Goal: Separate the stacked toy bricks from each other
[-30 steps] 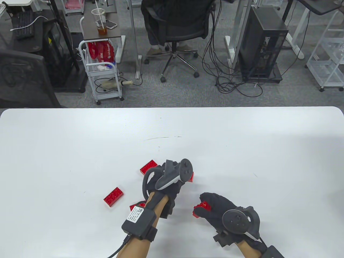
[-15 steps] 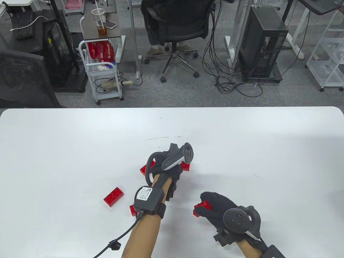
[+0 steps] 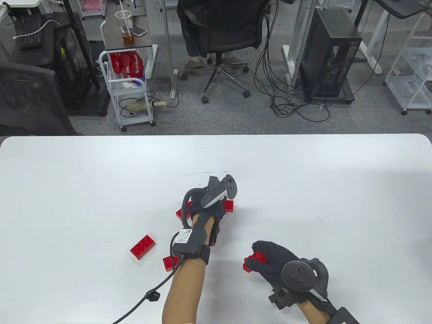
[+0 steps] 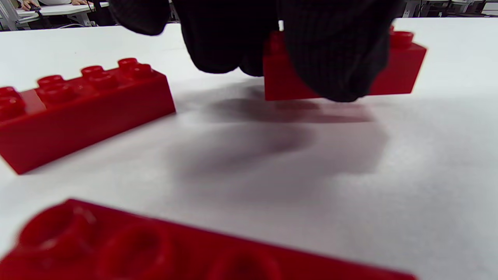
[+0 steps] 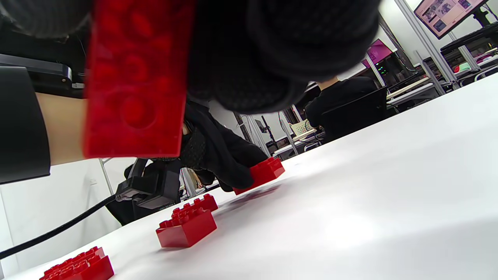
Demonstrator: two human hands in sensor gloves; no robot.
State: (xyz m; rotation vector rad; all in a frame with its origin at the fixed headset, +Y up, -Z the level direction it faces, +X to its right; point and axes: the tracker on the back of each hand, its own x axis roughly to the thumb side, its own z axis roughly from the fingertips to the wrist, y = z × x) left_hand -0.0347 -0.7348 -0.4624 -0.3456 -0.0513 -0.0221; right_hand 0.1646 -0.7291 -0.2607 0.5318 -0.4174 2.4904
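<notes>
All the bricks are red. My left hand [image 3: 221, 206] grips one red brick [image 3: 230, 205] at mid-table; in the left wrist view my fingers [image 4: 330, 54] wrap over this brick [image 4: 400, 66], which is at or just above the table surface. My right hand [image 3: 261, 258] holds a second brick [image 3: 252, 262] off the table near the front; in the right wrist view this brick [image 5: 136, 77] shows its underside between my fingers [image 5: 280, 50]. The two held bricks are apart.
Three loose red bricks lie on the white table [image 3: 337, 189]: one at the left [image 3: 142, 246], one by my left wrist [image 3: 168, 262], and one partly hidden under my left hand [image 3: 180, 213]. Office chairs and carts stand beyond the far edge.
My left hand has moved away from me and slightly left, carrying its brick down toward the table. My right hand has stayed in place with its brick.
</notes>
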